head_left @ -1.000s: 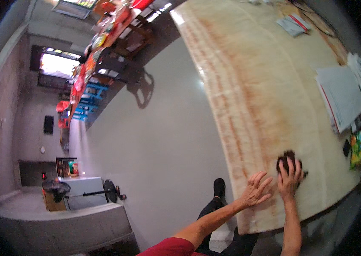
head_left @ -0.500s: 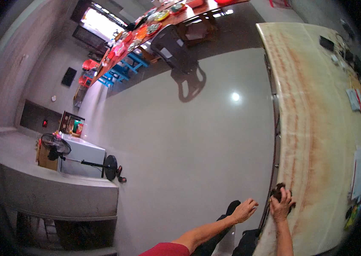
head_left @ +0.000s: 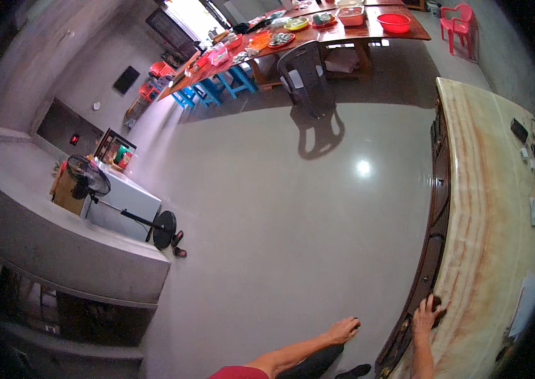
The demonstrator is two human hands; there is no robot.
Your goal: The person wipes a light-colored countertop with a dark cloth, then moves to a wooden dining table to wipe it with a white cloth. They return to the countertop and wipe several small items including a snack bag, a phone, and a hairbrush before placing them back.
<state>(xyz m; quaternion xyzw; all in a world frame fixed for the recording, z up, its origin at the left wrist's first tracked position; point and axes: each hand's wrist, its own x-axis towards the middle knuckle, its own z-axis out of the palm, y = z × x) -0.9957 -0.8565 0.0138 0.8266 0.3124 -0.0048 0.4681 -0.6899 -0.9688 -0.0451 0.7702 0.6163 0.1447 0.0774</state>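
My right hand (head_left: 425, 319) rests at the front edge of the pale marble-patterned cabinet top (head_left: 469, 189). Its fingers are bent over a crumpled dark brown cloth (head_left: 438, 309), mostly covered by the hand. Lower and to the left, my left hand (head_left: 342, 330) hangs above the floor beside my dark trouser leg, its fingers curled in. A small dark spot shows at those fingertips; what it is, or whether anything is held, I cannot make out.
Dark wooden drawers (head_left: 435, 252) run under the cabinet top. Papers (head_left: 526, 303) and a small black box (head_left: 519, 129) lie along its far side. A standing fan (head_left: 164, 229) is at the left. Ahead are a grey chair (head_left: 303, 72) and a long wooden table (head_left: 337, 35) with dishes.
The view has shifted, showing more of the far table and the drawer fronts. My right hand stays on the cloth by the cabinet edge; my left hand hangs lower beside my leg.
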